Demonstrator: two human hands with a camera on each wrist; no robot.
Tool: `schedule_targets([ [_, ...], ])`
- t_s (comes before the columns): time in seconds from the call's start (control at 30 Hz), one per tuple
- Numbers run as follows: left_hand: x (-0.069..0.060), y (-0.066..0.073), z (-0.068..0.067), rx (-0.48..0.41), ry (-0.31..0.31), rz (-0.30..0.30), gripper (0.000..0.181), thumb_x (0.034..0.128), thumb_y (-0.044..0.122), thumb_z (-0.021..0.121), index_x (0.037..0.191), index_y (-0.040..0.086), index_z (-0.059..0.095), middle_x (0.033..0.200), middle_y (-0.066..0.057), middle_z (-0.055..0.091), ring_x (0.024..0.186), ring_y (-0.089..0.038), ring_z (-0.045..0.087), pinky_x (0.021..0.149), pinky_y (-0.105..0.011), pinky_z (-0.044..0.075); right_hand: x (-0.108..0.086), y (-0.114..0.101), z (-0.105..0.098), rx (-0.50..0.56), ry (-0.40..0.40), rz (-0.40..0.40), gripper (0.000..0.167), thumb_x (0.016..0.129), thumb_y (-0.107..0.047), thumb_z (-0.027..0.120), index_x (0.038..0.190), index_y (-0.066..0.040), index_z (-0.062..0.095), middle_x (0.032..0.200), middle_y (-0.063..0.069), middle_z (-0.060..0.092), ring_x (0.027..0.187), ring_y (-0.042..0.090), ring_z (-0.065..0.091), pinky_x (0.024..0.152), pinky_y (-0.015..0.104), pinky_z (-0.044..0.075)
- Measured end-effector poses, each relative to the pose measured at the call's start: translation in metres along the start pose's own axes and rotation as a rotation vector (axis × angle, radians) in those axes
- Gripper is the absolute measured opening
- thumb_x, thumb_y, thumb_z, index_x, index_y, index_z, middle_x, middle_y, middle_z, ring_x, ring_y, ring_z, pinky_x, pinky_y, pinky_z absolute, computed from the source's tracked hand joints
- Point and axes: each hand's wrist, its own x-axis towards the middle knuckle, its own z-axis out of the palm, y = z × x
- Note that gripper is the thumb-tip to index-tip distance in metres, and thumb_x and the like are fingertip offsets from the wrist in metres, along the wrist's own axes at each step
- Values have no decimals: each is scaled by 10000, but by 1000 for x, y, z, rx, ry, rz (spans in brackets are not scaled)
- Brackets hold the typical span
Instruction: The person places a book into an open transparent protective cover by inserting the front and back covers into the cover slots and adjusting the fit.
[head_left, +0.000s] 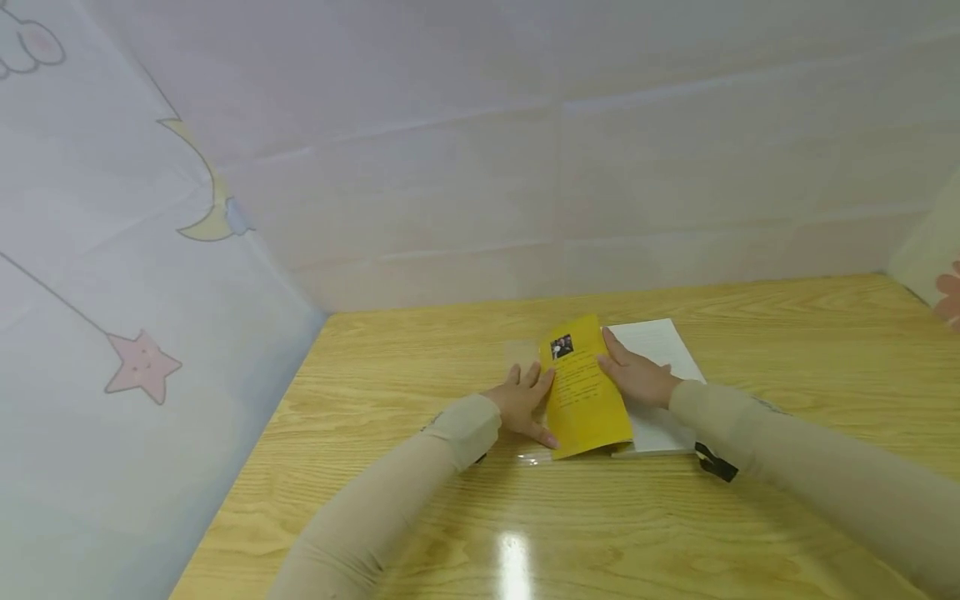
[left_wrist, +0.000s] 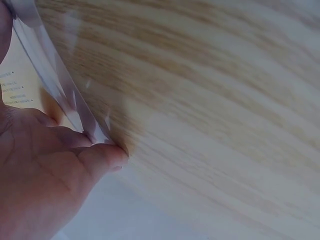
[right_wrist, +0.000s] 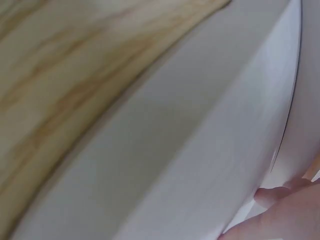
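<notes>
A book with a yellow cover flap (head_left: 587, 400), printed with text and a small photo, lies on the wooden table. White pages (head_left: 652, 346) show to its right. Clear plastic film (head_left: 534, 458) sticks out past the flap's left edge. My left hand (head_left: 522, 406) rests spread along that edge, its fingertips touching the film (left_wrist: 55, 70) in the left wrist view. The right hand (head_left: 637, 377) lies over the white pages, with its thumb and a finger against the flap's right edge. Close up, the right wrist view shows white paper (right_wrist: 165, 135) and fingertips (right_wrist: 272, 197) beside it.
The wooden table (head_left: 375, 367) extends around the book. Behind it stands a pale wall covering (head_left: 450, 183). A side panel on the left bears a printed star (head_left: 142, 367) and a moon (head_left: 213, 200). Black straps (head_left: 716, 463) show beneath the right sleeve.
</notes>
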Motion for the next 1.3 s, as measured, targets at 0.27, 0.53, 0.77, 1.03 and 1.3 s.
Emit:
schedule_targets([
  [0.27, -5, 6, -4, 18, -3, 9, 1152, 778, 627, 690, 1574, 210, -32, 1618, -62, -101, 1459, -371, -70, 1153, -472, 193, 0, 17, -5, -151, -32, 58, 766, 1020, -577, 233, 1564, -83, 14, 1571, 260, 117, 1404, 531, 47, 829, 863, -103],
  [0.53, -3, 1, -3, 29, 0, -2, 1167, 759, 646, 692, 1577, 206, -15, 1618, -72, -89, 1457, -381, -57, 1153, -483, 183, 1, 13, 4, -300, 29, 31, 803, 1008, -609, 214, 1561, -71, -12, 1569, 217, 172, 1386, 530, 158, 833, 875, -52],
  [0.77, 4, -10, 4, 33, -14, -16, 1179, 741, 648, 696, 1575, 212, -14, 1613, -65, -106, 1454, -388, -59, 1126, -549, 209, 1, 0, 9, -365, 3, 39, 754, 1007, -614, 192, 1573, -133, 62, 1550, 245, 228, 1361, 577, 157, 850, 877, 30],
  [1.03, 2, -10, 2, 16, -14, -18, 1181, 737, 636, 706, 1576, 213, -11, 1614, -62, -104, 1457, -375, -68, 1132, -547, 195, -2, -7, 11, -438, 32, 36, 714, 1019, -585, 213, 1570, -140, 119, 1525, 257, 287, 1345, 574, 222, 846, 879, 96],
  [1.3, -11, -4, -6, 4, -22, -20, 1147, 768, 607, 703, 1578, 202, 0, 1619, -65, -84, 1462, -363, -54, 1137, -528, 197, 2, 0, 17, -507, 77, 33, 726, 1009, -609, 197, 1570, -152, 136, 1513, 252, 321, 1331, 564, 273, 832, 880, 145],
])
